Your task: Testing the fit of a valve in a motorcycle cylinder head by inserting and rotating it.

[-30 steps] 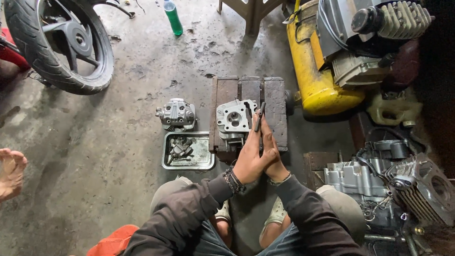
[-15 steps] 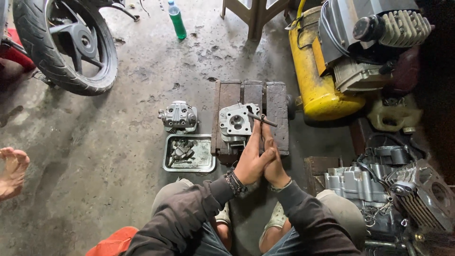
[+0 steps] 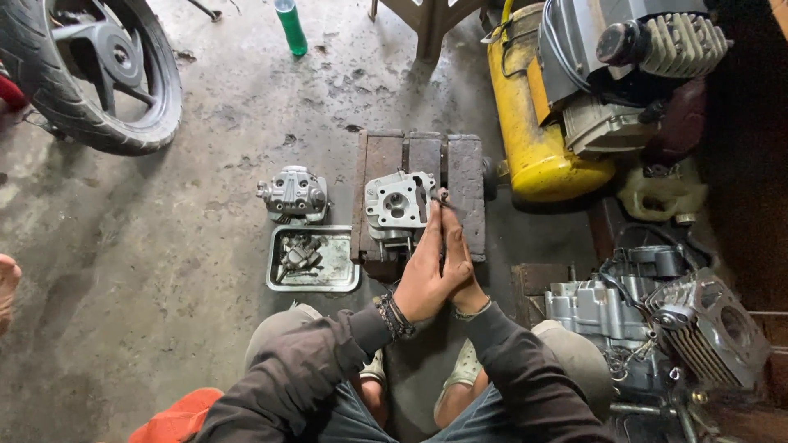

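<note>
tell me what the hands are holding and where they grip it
Both hands, left hand and right hand, are pressed together around a thin dark tool, gripping its lower shaft between the palms. Only its tip shows, by the cylinder head.

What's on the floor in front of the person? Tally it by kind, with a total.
Cylinder head: 1
Wooden block: 1
Cover casting: 1
Metal tray: 1
Thin rod between left hand and right hand: 1
Green bottle: 1
Tyre: 1
Total: 7
</note>
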